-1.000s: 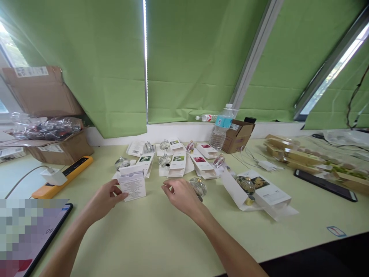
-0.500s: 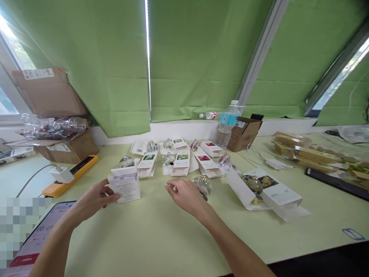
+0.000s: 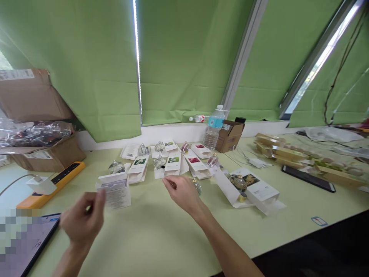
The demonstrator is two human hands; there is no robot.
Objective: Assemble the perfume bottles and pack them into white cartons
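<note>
My left hand [image 3: 83, 217] is raised at the lower left, its fingers curled and slightly blurred, with nothing visible in it. Just beyond it stands a small white printed box [image 3: 118, 196] with its top flap open, apart from the hand. A clear glass piece [image 3: 116, 167] lies behind that box. My right hand [image 3: 183, 192] hovers mid-table with fingers curled together, and I see nothing in them. Partly behind its knuckles is a round clear glass piece with a gold top [image 3: 197, 186]. Farther back, white picture boxes [image 3: 173, 163] lie beside more glass pieces [image 3: 159, 163].
At right lies an opened white box [image 3: 263, 187] with a glass piece [image 3: 238, 182]. A water bottle [image 3: 213, 129] and brown carton [image 3: 230, 136] stand behind. An orange power strip [image 3: 54, 184], a phone [image 3: 43, 238] and a large carton [image 3: 49, 154] occupy the left; a black phone [image 3: 308, 179] lies right.
My left hand has let go of the white box and drawn back toward me. The view has turned a little to the right. My right hand keeps its curled shape.
</note>
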